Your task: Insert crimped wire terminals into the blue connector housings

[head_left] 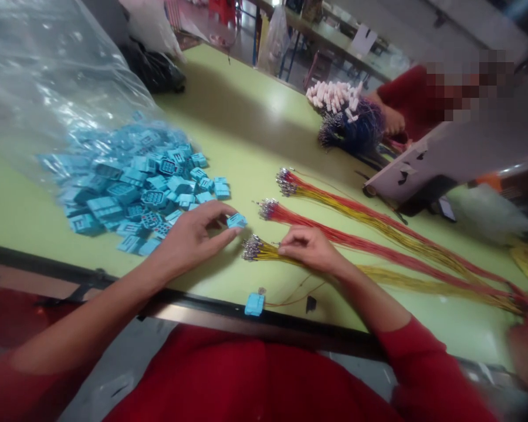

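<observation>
Between the thumb and fingers of my left hand (198, 231) is a blue connector housing (236, 220), held just above the table. My right hand (310, 246) pinches a thin wire with a small metal terminal (274, 243) at its tip. Below that hand lies a bundle of yellow wires (264, 252), its metal ends pointing left. Left of my left hand spreads a heap of blue connector housings (132, 181), partly in a clear plastic bag (70, 70). Near the front edge sits a single blue housing (254, 303) with a thin wire beside it.
Red wires (334, 234) and a red-and-yellow bundle (325, 196) lie behind my right hand. Farther back, dark wires with pale pink connectors (334, 97) are piled near another person's hand (393, 120). An upright panel (413, 170) stands at right. A small black piece (311, 303) lies near the front edge.
</observation>
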### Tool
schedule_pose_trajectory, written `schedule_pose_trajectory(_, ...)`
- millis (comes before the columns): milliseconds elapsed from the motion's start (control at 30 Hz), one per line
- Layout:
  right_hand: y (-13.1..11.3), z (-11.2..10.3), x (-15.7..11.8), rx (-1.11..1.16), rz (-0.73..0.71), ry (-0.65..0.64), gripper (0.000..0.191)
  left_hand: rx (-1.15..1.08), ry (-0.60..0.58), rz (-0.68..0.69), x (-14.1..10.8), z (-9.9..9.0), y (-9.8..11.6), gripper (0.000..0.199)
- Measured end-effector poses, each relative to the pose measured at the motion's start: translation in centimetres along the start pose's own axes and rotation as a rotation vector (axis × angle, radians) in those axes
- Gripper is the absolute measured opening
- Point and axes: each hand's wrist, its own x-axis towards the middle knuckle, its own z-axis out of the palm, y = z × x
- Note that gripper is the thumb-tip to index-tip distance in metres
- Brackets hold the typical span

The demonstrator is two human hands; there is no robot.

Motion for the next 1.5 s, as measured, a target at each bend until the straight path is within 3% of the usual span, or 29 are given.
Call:
schedule_pose_trajectory(133, -0.4, 0.0, -0.5, 0.033, 0.066, -0.005, 0.026, -0.100, 0.002, -0.132, -0.8, 0.2, 0.3, 0.034)
schedule_pose_trajectory(267, -0.8, 0.5, -0.4, 0.104, 0.096, 0.004, 0.027, -0.132, -0.002, -0.167, -1.1, 0.5, 0.9, 0.036)
schedule_pose_trajectory(600, -1.8, 1.6, -0.1, 0.132, 0.025, 0.057, 0.022, -0.509, -0.153, -0.304, -2.0, 2.1, 1.6, 0.042)
schedule_pose_trajectory(833, -2.5, 1.7, -0.9, 0.113, -0.004, 0.121, 0.021, -0.630, -0.164, -0.349, -2.2, 2.5, 2.6, 0.042)
schedule_pose_trajectory(1100, -2.0, 2.1, -1.5, -0.221, -0.241, 0.272, 0.014, -0.631, -0.152, -0.355, -2.5, 2.8, 2.6, 0.045)
schedule_pose_trajectory(1400, -1.7, 1.8, -1.5, -0.431, -0.449, 0.235, 0.015, -0.673, -0.189, -0.395, -2.5, 3.3, 2.5, 0.047)
schedule_pose_trajectory(1500, -1.9, 1.8, -1.5, -0.450, -0.459, 0.199, 0.015, -0.664, -0.176, -0.402, -2.6, 3.5, 2.5, 0.048)
